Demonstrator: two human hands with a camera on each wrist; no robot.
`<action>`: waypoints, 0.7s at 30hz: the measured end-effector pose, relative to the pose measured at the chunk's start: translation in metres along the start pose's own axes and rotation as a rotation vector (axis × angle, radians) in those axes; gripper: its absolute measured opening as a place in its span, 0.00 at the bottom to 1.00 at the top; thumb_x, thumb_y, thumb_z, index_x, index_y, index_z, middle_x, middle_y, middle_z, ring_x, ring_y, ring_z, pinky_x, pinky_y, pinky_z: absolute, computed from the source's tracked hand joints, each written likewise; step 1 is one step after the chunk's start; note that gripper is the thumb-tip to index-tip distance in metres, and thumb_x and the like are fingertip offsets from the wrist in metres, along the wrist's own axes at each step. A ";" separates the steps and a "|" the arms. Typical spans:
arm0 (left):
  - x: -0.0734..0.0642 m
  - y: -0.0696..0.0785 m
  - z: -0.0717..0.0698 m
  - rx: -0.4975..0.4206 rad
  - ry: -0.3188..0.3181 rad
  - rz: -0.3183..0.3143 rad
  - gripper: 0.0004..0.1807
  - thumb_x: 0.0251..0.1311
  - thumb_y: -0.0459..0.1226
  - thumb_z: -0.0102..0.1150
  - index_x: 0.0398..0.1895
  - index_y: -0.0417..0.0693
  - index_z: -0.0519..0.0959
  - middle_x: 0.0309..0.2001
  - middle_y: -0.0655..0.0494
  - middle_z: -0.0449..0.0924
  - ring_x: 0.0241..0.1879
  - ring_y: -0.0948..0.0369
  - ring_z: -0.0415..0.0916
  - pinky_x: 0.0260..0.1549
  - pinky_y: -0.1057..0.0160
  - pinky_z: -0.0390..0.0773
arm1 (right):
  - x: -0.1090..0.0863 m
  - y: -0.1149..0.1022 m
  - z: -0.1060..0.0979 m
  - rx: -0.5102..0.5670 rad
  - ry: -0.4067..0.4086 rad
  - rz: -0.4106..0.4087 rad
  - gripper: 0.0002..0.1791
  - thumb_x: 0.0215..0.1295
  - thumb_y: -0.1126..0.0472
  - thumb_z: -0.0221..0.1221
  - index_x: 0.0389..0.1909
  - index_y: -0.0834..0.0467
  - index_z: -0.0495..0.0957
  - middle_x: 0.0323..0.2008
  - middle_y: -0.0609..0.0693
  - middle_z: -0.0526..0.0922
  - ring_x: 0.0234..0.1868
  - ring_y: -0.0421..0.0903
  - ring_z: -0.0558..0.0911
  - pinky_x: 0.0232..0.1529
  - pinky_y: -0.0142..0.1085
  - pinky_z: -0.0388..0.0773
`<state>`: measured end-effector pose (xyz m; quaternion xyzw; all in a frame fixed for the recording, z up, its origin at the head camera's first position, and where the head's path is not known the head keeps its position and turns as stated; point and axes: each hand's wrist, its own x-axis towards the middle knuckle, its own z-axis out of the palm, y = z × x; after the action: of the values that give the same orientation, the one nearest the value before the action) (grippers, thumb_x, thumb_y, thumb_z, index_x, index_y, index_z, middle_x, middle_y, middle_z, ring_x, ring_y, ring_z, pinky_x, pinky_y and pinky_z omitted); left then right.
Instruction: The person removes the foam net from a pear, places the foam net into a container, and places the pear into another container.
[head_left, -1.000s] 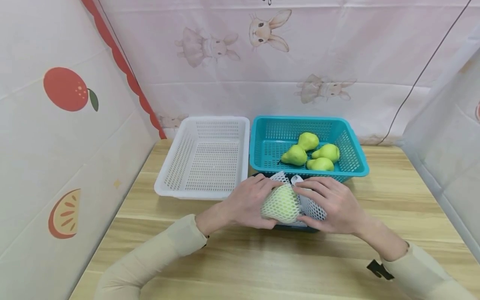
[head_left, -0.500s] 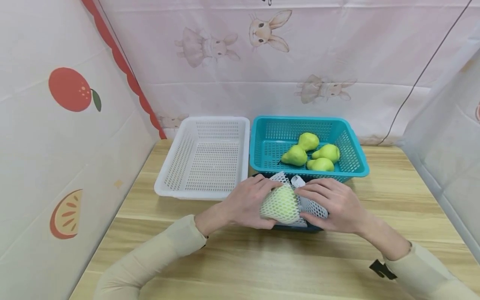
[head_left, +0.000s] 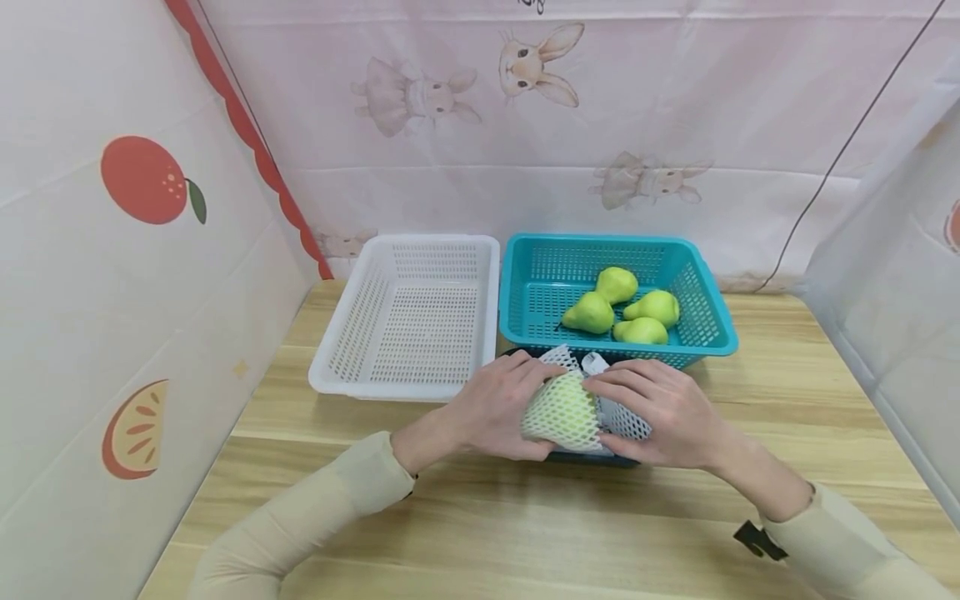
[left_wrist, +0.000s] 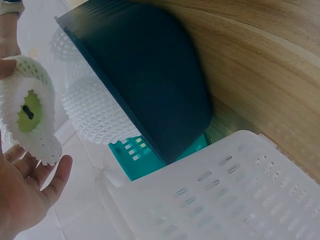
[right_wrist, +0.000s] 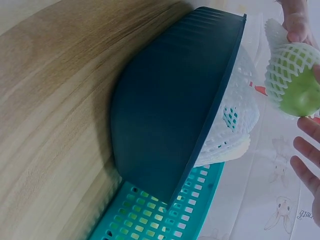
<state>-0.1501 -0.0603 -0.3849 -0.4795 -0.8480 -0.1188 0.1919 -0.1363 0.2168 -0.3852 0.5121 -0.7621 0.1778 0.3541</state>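
Observation:
Over a dark blue-green bin (left_wrist: 135, 75), my left hand (head_left: 498, 408) holds a green pear (right_wrist: 302, 95) wrapped in a white foam net sleeve (head_left: 562, 412). Its fingers lie on the far side and the thumb on the near side. My right hand (head_left: 667, 412) holds the sleeve's right end between thumb and fingers. In the right wrist view the pear's bare round end shows beyond the mesh, with fingertips right at it. The left wrist view shows the pear's other end, with a dark stem, through an opening in the sleeve. More foam nets (left_wrist: 95, 112) fill the bin.
Behind the bin stands a teal basket (head_left: 712, 287) with several unwrapped green pears (head_left: 652, 308). Left of it is a white perforated basket (head_left: 412, 333). Both rest on a wooden table (head_left: 525, 533), with printed cloth walls (head_left: 450, 183) around.
My right hand shifted slightly right off the sleeve's end, then came back left onto it. The left hand and pear have stayed almost in place.

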 end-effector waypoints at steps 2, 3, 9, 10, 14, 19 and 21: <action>0.000 0.000 0.000 0.002 -0.001 0.001 0.48 0.42 0.63 0.77 0.64 0.48 0.76 0.52 0.57 0.87 0.47 0.62 0.79 0.46 0.66 0.81 | 0.000 0.000 0.000 0.000 -0.007 0.006 0.30 0.75 0.36 0.55 0.58 0.57 0.86 0.48 0.50 0.91 0.48 0.50 0.87 0.49 0.45 0.82; 0.000 0.000 0.000 0.004 -0.001 0.001 0.47 0.42 0.63 0.76 0.64 0.48 0.76 0.52 0.57 0.87 0.47 0.62 0.79 0.46 0.66 0.81 | 0.000 0.000 0.000 0.000 -0.010 0.008 0.31 0.75 0.36 0.55 0.58 0.57 0.86 0.48 0.50 0.91 0.48 0.50 0.87 0.49 0.45 0.82; -0.001 0.000 -0.001 -0.005 0.001 0.004 0.47 0.42 0.62 0.77 0.64 0.48 0.76 0.51 0.57 0.87 0.47 0.62 0.79 0.45 0.66 0.81 | -0.001 -0.001 0.000 -0.001 -0.056 0.042 0.33 0.75 0.34 0.52 0.58 0.58 0.85 0.49 0.51 0.90 0.49 0.50 0.87 0.51 0.46 0.83; -0.002 0.000 -0.001 -0.006 0.002 0.004 0.47 0.42 0.62 0.77 0.64 0.48 0.76 0.51 0.57 0.87 0.47 0.62 0.79 0.45 0.66 0.81 | -0.001 -0.001 0.000 -0.003 -0.067 0.051 0.34 0.75 0.33 0.51 0.59 0.57 0.85 0.49 0.51 0.90 0.49 0.50 0.87 0.51 0.45 0.83; -0.002 0.000 -0.001 -0.011 -0.003 -0.001 0.48 0.43 0.62 0.78 0.65 0.47 0.75 0.51 0.56 0.87 0.47 0.62 0.79 0.45 0.65 0.81 | -0.001 -0.001 0.000 -0.008 -0.098 0.077 0.37 0.75 0.31 0.49 0.59 0.58 0.85 0.49 0.52 0.90 0.50 0.51 0.87 0.52 0.46 0.84; -0.002 0.000 0.000 0.000 0.001 -0.006 0.48 0.43 0.63 0.78 0.64 0.47 0.76 0.51 0.56 0.87 0.47 0.62 0.79 0.44 0.66 0.81 | 0.000 -0.001 0.000 -0.005 -0.130 0.102 0.39 0.73 0.29 0.50 0.60 0.59 0.84 0.50 0.52 0.90 0.52 0.52 0.87 0.54 0.48 0.84; -0.001 0.000 0.000 0.008 0.007 -0.002 0.48 0.43 0.64 0.78 0.64 0.46 0.76 0.51 0.57 0.87 0.46 0.62 0.79 0.44 0.66 0.81 | -0.001 -0.001 0.001 -0.005 -0.139 0.107 0.39 0.72 0.29 0.51 0.60 0.59 0.84 0.51 0.52 0.90 0.52 0.52 0.87 0.54 0.48 0.84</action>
<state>-0.1493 -0.0613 -0.3856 -0.4776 -0.8482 -0.1175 0.1967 -0.1358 0.2166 -0.3860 0.4809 -0.8116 0.1586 0.2915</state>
